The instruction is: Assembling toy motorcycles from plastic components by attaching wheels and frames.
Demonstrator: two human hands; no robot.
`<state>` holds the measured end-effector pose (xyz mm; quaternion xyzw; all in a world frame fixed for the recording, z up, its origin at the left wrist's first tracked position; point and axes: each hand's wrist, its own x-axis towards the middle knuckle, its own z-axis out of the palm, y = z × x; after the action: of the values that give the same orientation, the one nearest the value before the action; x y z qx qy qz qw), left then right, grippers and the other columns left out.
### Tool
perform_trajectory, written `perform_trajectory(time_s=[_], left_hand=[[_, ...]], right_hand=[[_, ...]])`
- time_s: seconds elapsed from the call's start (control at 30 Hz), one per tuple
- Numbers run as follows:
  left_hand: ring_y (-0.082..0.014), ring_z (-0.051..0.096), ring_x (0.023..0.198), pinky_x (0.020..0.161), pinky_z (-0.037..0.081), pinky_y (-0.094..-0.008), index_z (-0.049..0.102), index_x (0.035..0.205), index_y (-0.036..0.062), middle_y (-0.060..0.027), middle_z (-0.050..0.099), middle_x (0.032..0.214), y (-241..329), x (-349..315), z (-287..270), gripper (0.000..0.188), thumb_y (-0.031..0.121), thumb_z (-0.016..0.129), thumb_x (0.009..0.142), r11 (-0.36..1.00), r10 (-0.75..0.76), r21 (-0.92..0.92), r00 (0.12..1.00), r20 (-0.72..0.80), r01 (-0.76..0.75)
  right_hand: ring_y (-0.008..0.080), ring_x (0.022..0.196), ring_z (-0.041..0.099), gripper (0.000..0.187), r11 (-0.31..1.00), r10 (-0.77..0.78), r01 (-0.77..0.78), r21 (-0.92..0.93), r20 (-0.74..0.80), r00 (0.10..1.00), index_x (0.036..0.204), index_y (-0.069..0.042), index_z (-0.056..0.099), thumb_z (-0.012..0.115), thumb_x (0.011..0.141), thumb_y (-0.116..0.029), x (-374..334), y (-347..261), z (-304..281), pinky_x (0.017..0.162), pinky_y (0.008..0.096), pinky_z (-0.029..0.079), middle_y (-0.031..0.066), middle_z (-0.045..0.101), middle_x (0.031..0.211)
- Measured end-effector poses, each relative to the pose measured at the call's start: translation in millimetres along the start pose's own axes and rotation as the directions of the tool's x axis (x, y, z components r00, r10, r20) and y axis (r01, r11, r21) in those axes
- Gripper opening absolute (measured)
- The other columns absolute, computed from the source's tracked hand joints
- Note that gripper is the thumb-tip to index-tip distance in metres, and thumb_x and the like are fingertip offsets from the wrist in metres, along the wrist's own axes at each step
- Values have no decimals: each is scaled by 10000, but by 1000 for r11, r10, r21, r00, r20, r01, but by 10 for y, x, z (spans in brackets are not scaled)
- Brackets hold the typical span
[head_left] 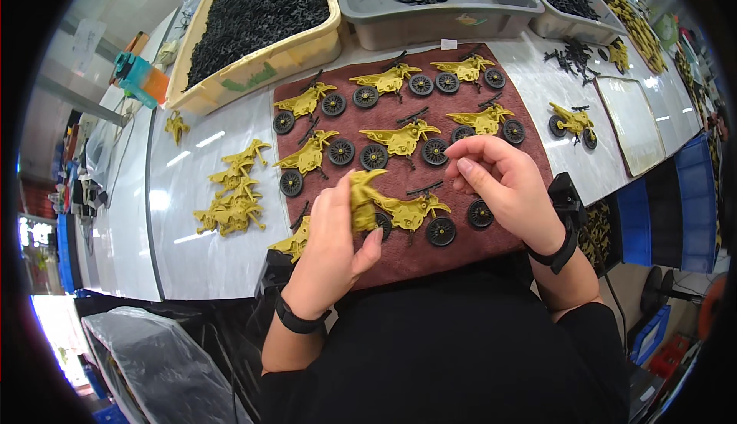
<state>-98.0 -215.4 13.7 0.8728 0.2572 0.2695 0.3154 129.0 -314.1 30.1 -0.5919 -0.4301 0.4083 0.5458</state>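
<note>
My left hand [330, 240] is closed around a yellow plastic toy motorcycle body [364, 203], held above the brown cloth [491, 244]. To its right, my right hand [495, 182] hovers over the cloth with fingers curled toward the thumb; whatever they may hold is hidden. Rows of yellow motorcycle bodies lie on the cloth, one of them [411, 211] between my hands. Beside the bodies are black spoked wheels, such as one wheel [441, 231] near the front, and thin black parts [424, 188]. Part of the front row is hidden behind my left hand.
Loose yellow bodies [230, 207] are heaped on the table at left. At the back stand a cream bin [265, 67] of small black parts and a grey bin [445, 29] of wheels. An assembled toy motorcycle [573, 125] stands at right, near a pale tray [628, 125].
</note>
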Motion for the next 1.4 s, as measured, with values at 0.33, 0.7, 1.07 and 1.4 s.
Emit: perform_trajectory(time_s=[0.33,0.7,1.07,1.4], left_hand=[[-314,575,1071,936,439,-405,579,1204,19,-132,629,1087,-59,186,173,509,71,724,719,969,230,37,946,230,-245],[-307,585,1041,923,453,-400,625,1116,34,-118,632,1067,-157,173,312,453,62,733,677,971,228,12,939,257,-239],[-284,582,990,872,447,-398,633,1064,44,-92,613,1046,-174,190,282,432,53,740,646,959,264,39,932,248,-282],[-314,575,981,850,459,-410,626,1039,10,-124,609,1038,-62,49,349,391,33,726,662,961,206,141,955,212,-238]], right_hand=[[180,724,627,149,902,-120,103,-420,-15,993,1009,6,619,600,888,-79,-61,42,66,640,296,497,119,646,880],[272,709,596,125,839,-135,116,-532,3,991,957,-7,625,623,867,-94,-179,18,77,629,346,472,134,604,832],[327,790,591,272,699,-107,105,-707,41,993,900,-1,565,714,806,-209,-276,192,245,675,410,480,144,577,861],[361,787,600,317,574,-75,142,-807,121,990,835,13,552,721,780,-249,-136,340,236,681,436,485,177,589,827]])
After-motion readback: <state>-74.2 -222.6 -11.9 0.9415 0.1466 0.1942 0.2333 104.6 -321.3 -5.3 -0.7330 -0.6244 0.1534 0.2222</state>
